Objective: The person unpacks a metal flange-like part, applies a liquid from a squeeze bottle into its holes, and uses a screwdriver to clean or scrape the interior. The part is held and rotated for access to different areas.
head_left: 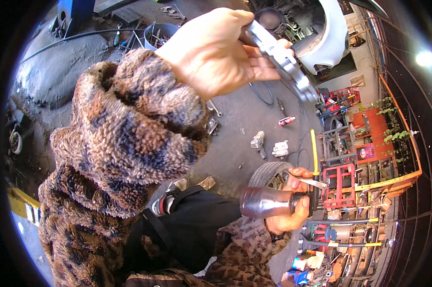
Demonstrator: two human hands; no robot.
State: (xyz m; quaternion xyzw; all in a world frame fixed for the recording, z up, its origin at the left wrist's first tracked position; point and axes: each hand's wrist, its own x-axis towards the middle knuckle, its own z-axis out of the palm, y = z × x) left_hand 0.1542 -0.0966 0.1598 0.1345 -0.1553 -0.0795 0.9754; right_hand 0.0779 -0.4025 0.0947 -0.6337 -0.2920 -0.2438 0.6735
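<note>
Raised at the top of the view, my left hand [211,55] grips a flat silver metal part [285,62] with rounded lobes along its edge, thumb on top and fingers behind. Which machine part it is, I cannot tell. Lower right, my right hand [290,221] is wrapped round a spray gun [266,202] with a dark translucent cup and a metal lever. A yellow tube [314,150] rises from beside its head. The gun is below the metal part and apart from it. Both arms wear brown patterned fleece sleeves.
A tyre [268,176] lies just beyond the spray gun. Metal parts [258,143], a red can [287,121] and a wrench [217,109] are on the floor. A white car body [327,40] stands at upper right, a bucket [159,34] at upper left. Cluttered racks [340,191] line the right.
</note>
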